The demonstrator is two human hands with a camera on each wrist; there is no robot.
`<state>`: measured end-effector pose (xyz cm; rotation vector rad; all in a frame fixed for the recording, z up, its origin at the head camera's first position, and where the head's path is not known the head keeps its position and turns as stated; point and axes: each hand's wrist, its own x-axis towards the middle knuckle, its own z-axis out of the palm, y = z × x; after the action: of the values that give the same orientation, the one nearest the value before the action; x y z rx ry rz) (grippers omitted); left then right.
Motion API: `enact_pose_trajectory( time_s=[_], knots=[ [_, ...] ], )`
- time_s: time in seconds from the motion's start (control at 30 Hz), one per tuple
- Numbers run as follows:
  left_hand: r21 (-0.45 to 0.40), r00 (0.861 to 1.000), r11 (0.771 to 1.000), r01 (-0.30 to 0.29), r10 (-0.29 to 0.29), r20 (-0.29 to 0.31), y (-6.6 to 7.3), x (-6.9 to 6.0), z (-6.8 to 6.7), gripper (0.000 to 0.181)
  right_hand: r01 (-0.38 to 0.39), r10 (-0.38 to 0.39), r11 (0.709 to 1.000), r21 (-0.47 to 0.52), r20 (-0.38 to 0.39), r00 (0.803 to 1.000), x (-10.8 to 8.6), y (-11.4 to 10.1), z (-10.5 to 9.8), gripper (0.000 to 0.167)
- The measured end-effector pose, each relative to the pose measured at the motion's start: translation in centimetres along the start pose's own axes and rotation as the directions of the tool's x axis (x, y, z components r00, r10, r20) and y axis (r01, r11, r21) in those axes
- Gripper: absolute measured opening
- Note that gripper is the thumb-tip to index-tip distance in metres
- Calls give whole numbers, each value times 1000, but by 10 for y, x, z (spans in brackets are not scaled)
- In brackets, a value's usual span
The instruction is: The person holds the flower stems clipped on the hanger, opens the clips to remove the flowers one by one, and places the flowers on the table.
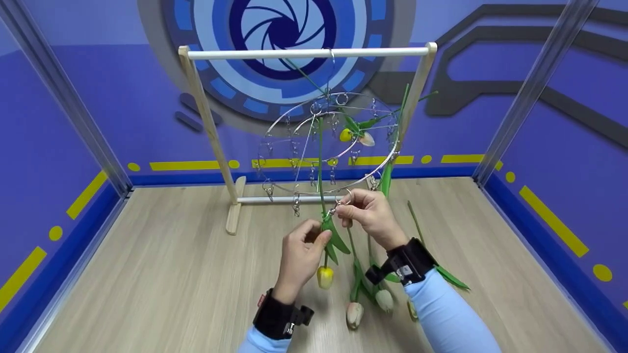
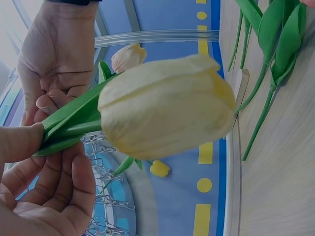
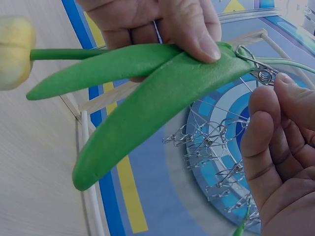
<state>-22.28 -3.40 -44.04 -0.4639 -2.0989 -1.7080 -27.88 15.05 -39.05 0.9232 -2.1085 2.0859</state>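
An artificial yellow-white tulip hangs head down in front of a round metal wire hanger. My left hand pinches its green leaves and stem between thumb and fingers. Just to the right, my right hand holds a small metal wire clip between thumb and forefinger. The clip's jaws stand at the stem, where the leaves begin. In the left wrist view the tulip's bloom points away from both hands.
A rack with wooden posts and a white top bar carries the hanger, which has several more clips. A yellow tulip and a pale one show at the hanger. Several tulips lie on the wooden table.
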Motion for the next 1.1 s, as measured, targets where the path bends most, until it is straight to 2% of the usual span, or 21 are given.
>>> enact_pose_trajectory(
  time_s=[0.47,0.83,1.1],
  knots=[
    [15,1000,1000,6,-6,13,-1,0,0,10,-29,30,1000,9,-15,999,0,1,1,18],
    [24,1000,1000,1,-2,16,-3,0,-1,10,-25,25,1000,6,-11,1000,0,1,0,18],
    [71,1000,998,0,-2,27,-1,0,-2,9,-34,34,999,-15,-9,999,0,1,-1,17]
  ],
)
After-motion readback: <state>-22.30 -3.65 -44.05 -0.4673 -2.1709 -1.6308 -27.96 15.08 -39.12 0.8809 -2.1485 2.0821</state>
